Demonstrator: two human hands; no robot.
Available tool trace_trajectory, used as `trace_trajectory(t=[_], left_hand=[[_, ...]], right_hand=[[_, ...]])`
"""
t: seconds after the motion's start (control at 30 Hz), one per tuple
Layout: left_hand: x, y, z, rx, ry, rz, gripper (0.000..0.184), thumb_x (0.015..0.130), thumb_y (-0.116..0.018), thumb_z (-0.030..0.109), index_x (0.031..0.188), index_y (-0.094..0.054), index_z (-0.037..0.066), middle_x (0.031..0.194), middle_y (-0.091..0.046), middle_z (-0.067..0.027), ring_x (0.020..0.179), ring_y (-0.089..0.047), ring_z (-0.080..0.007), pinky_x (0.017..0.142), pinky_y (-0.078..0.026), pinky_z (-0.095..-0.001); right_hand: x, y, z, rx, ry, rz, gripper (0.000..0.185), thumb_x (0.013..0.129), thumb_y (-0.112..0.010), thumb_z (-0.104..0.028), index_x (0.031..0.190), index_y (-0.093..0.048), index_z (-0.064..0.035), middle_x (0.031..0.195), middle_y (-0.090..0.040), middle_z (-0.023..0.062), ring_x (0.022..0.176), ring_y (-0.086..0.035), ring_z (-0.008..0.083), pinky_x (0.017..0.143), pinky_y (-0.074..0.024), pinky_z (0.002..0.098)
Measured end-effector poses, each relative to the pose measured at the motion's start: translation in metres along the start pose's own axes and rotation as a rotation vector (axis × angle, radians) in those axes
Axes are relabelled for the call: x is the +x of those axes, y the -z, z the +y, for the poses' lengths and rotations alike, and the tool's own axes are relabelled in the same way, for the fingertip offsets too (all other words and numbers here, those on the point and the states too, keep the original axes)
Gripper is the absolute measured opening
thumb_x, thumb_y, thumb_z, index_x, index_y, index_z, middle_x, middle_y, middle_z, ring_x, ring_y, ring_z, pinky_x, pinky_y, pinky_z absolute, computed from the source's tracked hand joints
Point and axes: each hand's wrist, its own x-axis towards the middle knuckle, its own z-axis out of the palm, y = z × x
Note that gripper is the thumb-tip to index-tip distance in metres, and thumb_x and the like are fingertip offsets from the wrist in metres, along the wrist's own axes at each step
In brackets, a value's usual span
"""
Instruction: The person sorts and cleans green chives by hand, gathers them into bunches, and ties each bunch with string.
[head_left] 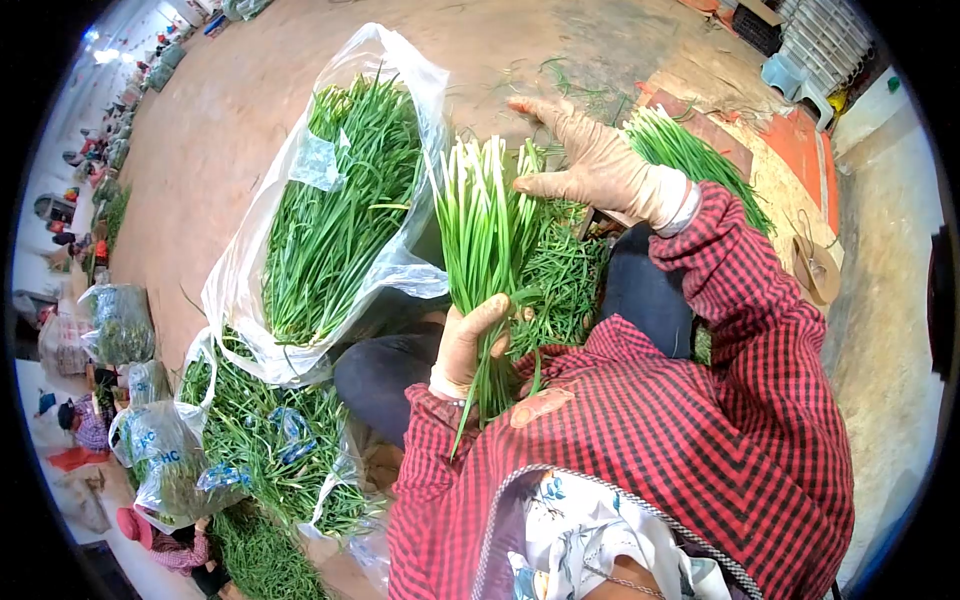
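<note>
My left hand (462, 348), in a pale glove, is wrapped round a bunch of garlic chives (478, 225), gripping it low on the leaves. The white stalk ends point up and away from me. My right hand (595, 165), in a stained glove, is raised just right of the stalk ends. Its thumb and fingers are spread and hold nothing; whether the thumb touches the bunch I cannot tell. Beyond my left hand stands an open clear plastic bag (415, 75) filled with chives (345, 215). Between my knees lies a heap of loose green leaves (565, 275).
At right, another bunch of chives (690, 160) lies on boards near a roll of tape (815, 270). A bag of loose leaves (265, 440) is at lower left, beside tied bags (170, 460). Co-workers (175, 545) sit along the left side. Stacked crates (825, 40) stand at upper right.
</note>
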Motion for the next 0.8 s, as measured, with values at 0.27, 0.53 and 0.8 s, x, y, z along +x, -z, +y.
trace_trajectory(t=[0.27,0.53,0.8], left_hand=[[0.001,-0.001,-0.002,0.052,0.024,-0.053,0.031,0.086,-0.066,0.023,0.108,-0.059,0.002,0.082,-0.067,-0.0098,0.048,-0.047,-0.007,0.04,-0.033,-0.0181],[-0.003,0.009,-0.004,-0.01,0.058,-0.109,0.034,0.086,-0.064,0.02,0.113,-0.054,0.001,0.081,-0.067,-0.0144,0.041,-0.045,-0.0091,0.037,-0.034,-0.0198],[-0.005,0.031,0.063,0.126,-0.25,0.371,0.025,0.086,-0.068,0.027,0.093,-0.064,0.004,0.063,-0.057,-0.0002,0.047,-0.046,-0.0076,0.043,-0.036,-0.022]], right_hand=[[0.001,-0.012,0.001,-0.625,0.425,0.035,0.034,0.076,-0.069,-0.027,0.107,-0.065,-0.0146,0.127,-0.055,0.0136,0.126,-0.046,0.0322,0.107,-0.0316,0.0509],[0.026,0.033,0.044,-0.849,0.243,0.153,0.015,0.087,-0.06,-0.017,0.086,-0.056,-0.0025,0.086,-0.057,0.0132,0.087,-0.06,0.0324,0.082,-0.0471,0.0418],[-0.056,0.041,0.103,-0.258,-0.334,-0.393,0.057,0.086,-0.064,-0.032,0.13,-0.051,0.0017,0.121,-0.061,0.0212,0.114,-0.058,0.0317,0.098,-0.0453,0.0368]])
